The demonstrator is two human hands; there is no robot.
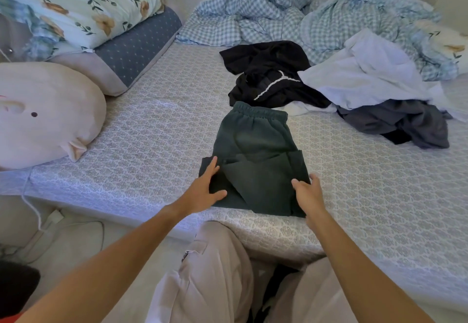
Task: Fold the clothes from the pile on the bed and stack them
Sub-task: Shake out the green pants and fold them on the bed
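A pair of dark green sweat trousers with an elastic waistband [255,155] lies on the bed with the grey patterned sheet [152,120], near its front edge and just in front of the person. The waistband points to the far side, and the legs seem already folded up over the upper part, so the garment makes a short, thick rectangle. I judge this fold is almost finished and only needs flattening.

The left hand [205,188] rests on the near left corner of the trousers with the fingers straight and spread, the thumb pointing right over the cloth. It seems to press the layers down so they do not spring open. The right hand [307,193] is at the near right edge, fingers relaxed and a little apart, touching the side of the fabric; it grips nothing. The 2 hands stand on both sides probably to keep the edges straight and even.

The remaining pile is farther away and to the right: a crumpled black garment with white lace trim [271,79] just behind the waistband, a white shirt [367,79] to the right of it, and a dark grey garment [405,125] partly under the white one. These 3 are not folded yet, so most of the task remains. No finished stack is visible.

At the far side lies a blue checked duvet [253,11]; on the left are a floral pillow [76,8] and a round pink plush cushion [43,115].
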